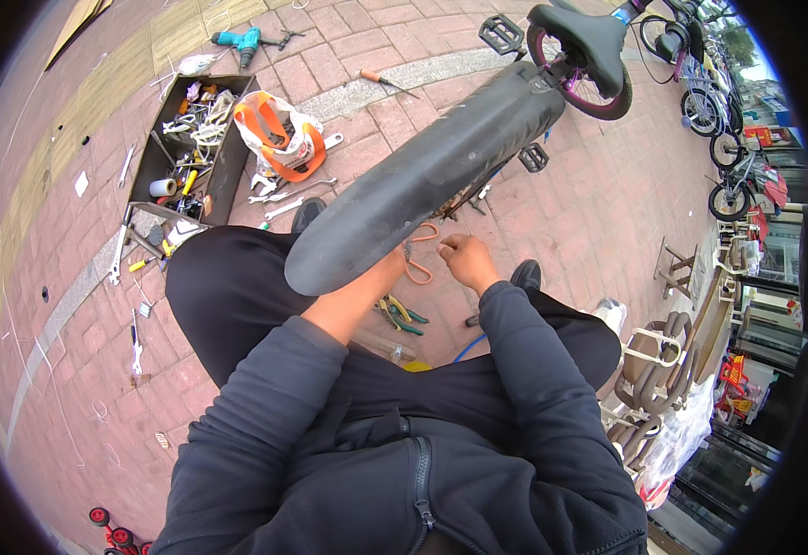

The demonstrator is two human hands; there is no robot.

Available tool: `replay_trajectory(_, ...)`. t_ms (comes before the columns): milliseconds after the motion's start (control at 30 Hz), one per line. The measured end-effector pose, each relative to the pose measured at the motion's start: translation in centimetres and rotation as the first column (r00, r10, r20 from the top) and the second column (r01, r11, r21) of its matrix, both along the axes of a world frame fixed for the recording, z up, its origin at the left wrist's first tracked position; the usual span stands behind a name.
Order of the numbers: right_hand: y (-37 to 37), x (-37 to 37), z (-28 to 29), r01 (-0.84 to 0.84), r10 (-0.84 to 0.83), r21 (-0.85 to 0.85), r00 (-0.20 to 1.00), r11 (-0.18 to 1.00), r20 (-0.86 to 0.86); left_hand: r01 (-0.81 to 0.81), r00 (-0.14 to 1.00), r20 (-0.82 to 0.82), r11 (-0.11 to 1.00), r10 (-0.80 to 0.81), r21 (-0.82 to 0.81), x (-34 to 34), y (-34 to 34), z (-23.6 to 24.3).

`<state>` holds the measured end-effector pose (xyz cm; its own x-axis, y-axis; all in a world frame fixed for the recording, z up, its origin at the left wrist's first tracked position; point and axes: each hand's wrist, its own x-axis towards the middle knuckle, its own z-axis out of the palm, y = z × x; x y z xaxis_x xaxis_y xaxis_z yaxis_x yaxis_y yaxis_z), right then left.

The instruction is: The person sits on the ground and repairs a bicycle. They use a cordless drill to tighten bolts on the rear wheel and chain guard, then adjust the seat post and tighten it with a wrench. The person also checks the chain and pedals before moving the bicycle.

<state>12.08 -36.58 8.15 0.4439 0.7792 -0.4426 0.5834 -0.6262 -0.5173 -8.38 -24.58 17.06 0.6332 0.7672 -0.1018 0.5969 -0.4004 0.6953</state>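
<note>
A bicycle with a long black rear fender (422, 176) stands in front of me, its fender end reaching back over my left wrist. My left hand (391, 265) is mostly under the fender, and its fingers are hidden. Just right of it are the orange looped handles of scissors (420, 272); I cannot tell whether the hand touches them. My right hand (466, 260) is a little further right, fingers curled together; anything in them is too small to make out. Green-handled pliers (402, 316) lie on the paving below, between my legs.
At left, an open metal toolbox (222, 199) holds jumbled tools, beside a white and orange bag (286, 139). Wrenches (300, 192) lie near it. Further off are a teal power drill (245, 43) and a screwdriver (385, 83). A blue hose (470, 349) is near my right knee.
</note>
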Motion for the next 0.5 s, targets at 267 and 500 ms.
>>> replay_trajectory(267, 0.6, -4.4, 0.2, -0.237, 0.233, -0.030, 0.966, 0.971, -0.110, 0.027, 0.995, 0.097, 0.995, -0.036, 0.092, -0.3, -0.2, -2.2)
replay_trajectory(500, 0.0, -4.8, -1.0, -0.331, 0.323, -0.136, 0.943, 0.934, -0.079, 0.125, 0.989, 0.038, 0.942, -0.144, 0.312, -0.4, 0.4, -0.3)
